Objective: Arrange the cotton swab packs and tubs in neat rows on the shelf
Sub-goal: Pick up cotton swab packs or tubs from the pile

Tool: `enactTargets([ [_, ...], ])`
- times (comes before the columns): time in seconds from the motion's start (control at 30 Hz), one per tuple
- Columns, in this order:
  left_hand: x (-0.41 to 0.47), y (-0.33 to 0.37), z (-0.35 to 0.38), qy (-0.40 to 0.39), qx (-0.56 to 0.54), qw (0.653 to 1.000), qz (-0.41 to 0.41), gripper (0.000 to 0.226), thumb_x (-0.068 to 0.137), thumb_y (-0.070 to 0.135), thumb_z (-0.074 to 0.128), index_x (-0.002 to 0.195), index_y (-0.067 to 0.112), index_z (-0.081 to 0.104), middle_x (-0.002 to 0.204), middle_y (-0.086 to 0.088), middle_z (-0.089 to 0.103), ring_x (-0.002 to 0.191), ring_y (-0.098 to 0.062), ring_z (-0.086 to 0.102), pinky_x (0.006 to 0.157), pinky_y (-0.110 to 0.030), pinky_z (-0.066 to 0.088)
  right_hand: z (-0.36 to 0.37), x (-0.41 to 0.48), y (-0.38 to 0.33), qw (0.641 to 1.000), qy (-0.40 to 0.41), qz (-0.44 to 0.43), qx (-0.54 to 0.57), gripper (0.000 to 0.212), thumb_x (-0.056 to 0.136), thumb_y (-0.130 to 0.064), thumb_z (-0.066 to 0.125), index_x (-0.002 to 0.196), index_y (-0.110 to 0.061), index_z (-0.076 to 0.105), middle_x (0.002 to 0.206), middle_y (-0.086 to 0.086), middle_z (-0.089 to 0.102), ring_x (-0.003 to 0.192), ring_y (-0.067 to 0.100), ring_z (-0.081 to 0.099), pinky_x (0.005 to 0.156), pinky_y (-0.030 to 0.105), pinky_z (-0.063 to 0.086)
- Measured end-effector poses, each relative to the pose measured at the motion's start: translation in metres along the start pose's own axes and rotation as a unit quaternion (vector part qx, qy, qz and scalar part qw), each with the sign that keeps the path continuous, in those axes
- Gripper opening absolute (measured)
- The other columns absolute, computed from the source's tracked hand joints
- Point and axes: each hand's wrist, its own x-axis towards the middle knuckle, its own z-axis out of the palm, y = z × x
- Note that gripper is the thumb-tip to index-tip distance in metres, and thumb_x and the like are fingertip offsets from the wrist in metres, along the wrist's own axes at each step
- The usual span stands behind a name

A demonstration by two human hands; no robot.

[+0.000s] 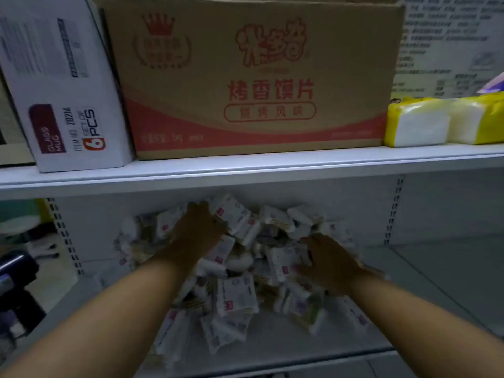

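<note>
A loose heap of white cotton swab packs [237, 296] with red marks lies jumbled on the lower white shelf [425, 282], reaching from the back wall to the front edge. My left hand [195, 233] rests palm down on the upper left of the heap, fingers spread over the packs. My right hand [327, 257] lies palm down on the heap's right side, fingers apart and blurred. Neither hand clearly grips a pack. No tubs show in this view.
On the upper shelf [245, 167] stand a white glass-mug box [62, 85] at the left, a large cardboard carton [251, 77] in the middle, and yellow tissue packs [441, 121] at the right. Dark objects [16, 282] sit beyond the left upright.
</note>
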Motion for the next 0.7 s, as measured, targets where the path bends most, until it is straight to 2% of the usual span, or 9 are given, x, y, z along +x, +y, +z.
enactTargets([
  [0.1,0.009,0.01,0.005,0.024,0.053,0.998,-0.022,0.061,0.087,0.048,0.057,0.135,0.015,0.039,0.13,-0.012,0.041,0.118,-0.034,0.048,0.098,-0.045,0.044,-0.002,0.009,0.008,0.993,0.002,-0.098,-0.06,0.07,0.084,-0.056,0.056,0.142,-0.024,0.032,0.143,0.001,0.037,0.129,0.02,0.037,0.103,0.03,0.031],
  [0.17,0.012,0.013,0.007,0.014,0.074,0.996,-0.038,0.064,0.086,0.051,0.057,0.135,0.015,0.038,0.13,-0.012,0.041,0.118,-0.034,0.049,0.097,-0.047,0.045,-0.001,0.016,0.014,0.991,-0.017,-0.117,-0.065,0.074,0.083,-0.059,0.056,0.144,-0.025,0.029,0.144,0.0,0.036,0.13,0.019,0.036,0.103,0.029,0.03],
  [0.27,0.015,0.016,0.011,0.008,0.093,0.994,-0.055,0.061,0.085,0.05,0.06,0.131,0.013,0.043,0.128,-0.014,0.041,0.118,-0.034,0.049,0.097,-0.047,0.046,0.001,0.028,0.022,0.986,-0.005,-0.143,-0.088,0.073,0.078,-0.064,0.058,0.137,-0.023,0.04,0.133,0.001,0.041,0.122,0.02,0.041,0.099,0.03,0.035],
  [0.37,0.018,0.019,0.013,0.009,0.059,0.996,-0.062,0.059,0.08,0.045,0.069,0.123,0.011,0.046,0.125,-0.014,0.048,0.114,-0.034,0.052,0.095,-0.045,0.047,0.0,0.028,0.023,0.989,-0.003,-0.144,-0.013,0.067,0.073,-0.058,0.068,0.125,-0.021,0.048,0.121,-0.002,0.046,0.111,0.016,0.046,0.09,0.027,0.039],
  [0.47,0.015,0.024,0.011,0.023,-0.03,0.995,-0.095,0.05,0.072,0.039,0.078,0.102,0.019,0.044,0.107,-0.011,0.057,0.096,-0.034,0.061,0.08,-0.044,0.055,-0.002,0.024,0.02,0.989,-0.013,-0.112,0.1,0.056,0.071,-0.046,0.075,0.113,-0.022,0.047,0.111,-0.004,0.055,0.097,0.014,0.055,0.079,0.029,0.047],
  [0.53,0.01,0.03,0.009,0.038,-0.084,0.991,-0.102,0.045,0.075,0.028,0.078,0.099,0.02,0.041,0.101,-0.009,0.056,0.088,-0.031,0.062,0.069,-0.039,0.055,-0.003,0.024,0.017,0.98,-0.008,-0.094,0.174,0.052,0.071,-0.041,0.078,0.107,-0.023,0.046,0.103,-0.005,0.058,0.092,0.014,0.059,0.075,0.031,0.051],
  [0.6,0.007,0.036,0.006,0.069,-0.148,0.982,-0.091,0.041,0.078,0.016,0.075,0.102,0.017,0.042,0.101,-0.01,0.056,0.079,-0.026,0.062,0.062,-0.036,0.054,-0.006,0.023,0.012,0.942,-0.008,-0.059,0.331,0.052,0.07,-0.028,0.081,0.107,-0.023,0.046,0.104,-0.004,0.058,0.093,0.015,0.06,0.073,0.032,0.055],
  [0.67,0.001,0.04,-0.001,0.098,-0.237,0.962,-0.089,0.042,0.078,0.006,0.074,0.108,0.011,0.046,0.105,-0.012,0.055,0.071,-0.018,0.059,0.056,-0.032,0.054,-0.01,0.025,0.007,0.869,-0.017,-0.026,0.494,0.048,0.074,-0.013,0.079,0.112,-0.015,0.049,0.111,0.005,0.062,0.092,0.017,0.062,0.07,0.03,0.056],
  [0.7,-0.003,0.041,-0.005,0.089,-0.296,0.947,-0.088,0.041,0.078,0.0,0.072,0.109,0.009,0.048,0.105,-0.012,0.055,0.068,-0.015,0.059,0.054,-0.03,0.055,-0.014,0.026,0.006,0.835,-0.026,-0.014,0.55,0.043,0.077,-0.009,0.075,0.114,-0.01,0.053,0.113,0.01,0.064,0.09,0.019,0.063,0.069,0.03,0.056],
])
